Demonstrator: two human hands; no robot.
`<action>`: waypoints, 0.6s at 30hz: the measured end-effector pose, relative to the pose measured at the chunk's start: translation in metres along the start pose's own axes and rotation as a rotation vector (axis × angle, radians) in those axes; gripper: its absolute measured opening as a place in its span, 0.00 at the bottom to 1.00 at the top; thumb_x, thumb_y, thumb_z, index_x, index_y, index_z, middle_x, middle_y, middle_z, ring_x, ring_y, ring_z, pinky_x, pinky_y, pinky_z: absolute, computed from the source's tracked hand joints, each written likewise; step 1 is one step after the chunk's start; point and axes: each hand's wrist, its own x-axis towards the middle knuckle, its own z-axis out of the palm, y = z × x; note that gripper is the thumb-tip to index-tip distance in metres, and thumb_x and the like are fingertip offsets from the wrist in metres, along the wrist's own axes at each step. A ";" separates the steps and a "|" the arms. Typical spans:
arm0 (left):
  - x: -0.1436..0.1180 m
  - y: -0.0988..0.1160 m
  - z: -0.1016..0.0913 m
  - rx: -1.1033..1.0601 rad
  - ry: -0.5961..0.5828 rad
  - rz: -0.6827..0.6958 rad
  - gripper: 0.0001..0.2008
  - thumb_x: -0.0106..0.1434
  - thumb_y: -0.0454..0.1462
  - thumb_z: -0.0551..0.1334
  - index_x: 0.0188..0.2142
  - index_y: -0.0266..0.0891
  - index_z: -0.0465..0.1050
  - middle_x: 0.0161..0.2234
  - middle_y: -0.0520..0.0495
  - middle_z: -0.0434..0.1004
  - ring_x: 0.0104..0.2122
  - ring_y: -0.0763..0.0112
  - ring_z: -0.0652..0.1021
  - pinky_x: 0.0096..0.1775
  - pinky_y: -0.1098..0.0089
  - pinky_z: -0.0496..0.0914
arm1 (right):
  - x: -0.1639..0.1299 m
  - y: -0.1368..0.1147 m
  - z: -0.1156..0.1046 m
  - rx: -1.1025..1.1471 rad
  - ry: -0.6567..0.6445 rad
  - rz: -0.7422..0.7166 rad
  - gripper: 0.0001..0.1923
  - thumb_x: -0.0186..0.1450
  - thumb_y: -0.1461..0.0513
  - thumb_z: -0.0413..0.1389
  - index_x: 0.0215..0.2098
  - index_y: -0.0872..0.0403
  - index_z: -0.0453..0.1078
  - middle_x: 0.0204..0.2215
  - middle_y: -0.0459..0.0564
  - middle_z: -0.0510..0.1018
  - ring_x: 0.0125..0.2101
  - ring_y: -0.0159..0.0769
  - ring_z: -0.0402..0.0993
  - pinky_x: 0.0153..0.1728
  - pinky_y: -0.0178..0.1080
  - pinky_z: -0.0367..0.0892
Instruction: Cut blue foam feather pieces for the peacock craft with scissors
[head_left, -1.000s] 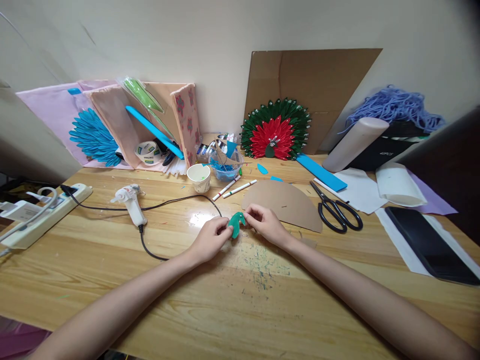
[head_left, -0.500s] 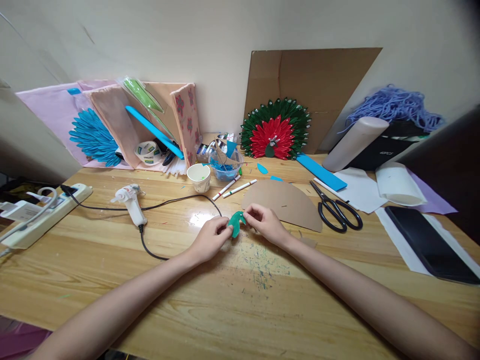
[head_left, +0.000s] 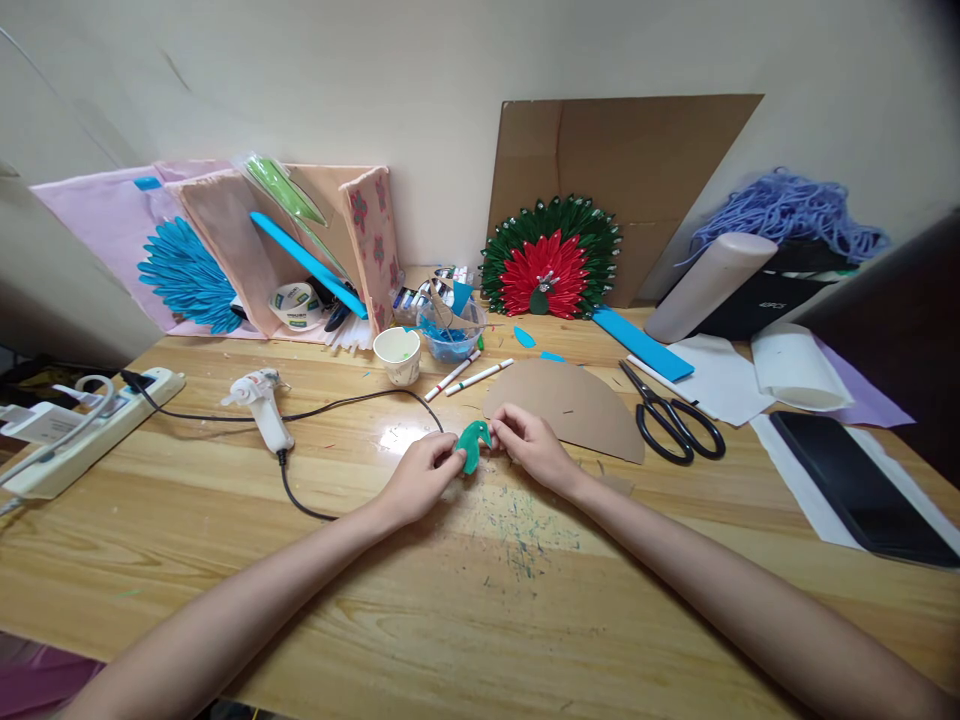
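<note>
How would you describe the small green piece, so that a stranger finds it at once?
Start at the half-round cardboard sheet lying on the wooden table. Just in front of its left end, the left hand and right hand pinch a small green piece between them. It is the only green thing held.

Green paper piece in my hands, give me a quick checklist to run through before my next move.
1. Green paper piece pinched by both hands: ok, left hand and right hand each grip a side.
2. Glue gun lying apart from the hands: ok.
3. Glue gun cord away from the piece: not ok, it loops close behind the left hand.
4. Scissors closed: ok.
5. Glue gun hot: cannot tell.
</note>
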 end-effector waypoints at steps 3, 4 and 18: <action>0.000 -0.001 0.000 -0.104 0.005 -0.001 0.15 0.64 0.43 0.51 0.26 0.37 0.65 0.25 0.51 0.65 0.28 0.71 0.66 0.33 0.71 0.60 | 0.001 0.003 0.001 0.064 0.026 0.001 0.13 0.67 0.54 0.44 0.31 0.53 0.62 0.21 0.44 0.70 0.21 0.29 0.65 0.23 0.32 0.60; 0.000 -0.001 0.000 -0.135 0.012 -0.003 0.15 0.64 0.43 0.50 0.27 0.37 0.65 0.26 0.51 0.65 0.29 0.71 0.66 0.33 0.71 0.60 | 0.001 0.004 0.001 0.087 0.033 0.001 0.14 0.67 0.54 0.43 0.31 0.53 0.62 0.21 0.44 0.70 0.21 0.29 0.64 0.22 0.32 0.60; 0.000 -0.005 0.002 -0.173 0.024 -0.021 0.19 0.65 0.46 0.50 0.24 0.37 0.63 0.23 0.51 0.65 0.27 0.71 0.68 0.33 0.72 0.61 | -0.004 -0.003 0.001 0.014 0.002 -0.046 0.16 0.66 0.51 0.48 0.33 0.54 0.69 0.23 0.45 0.69 0.25 0.31 0.65 0.27 0.34 0.62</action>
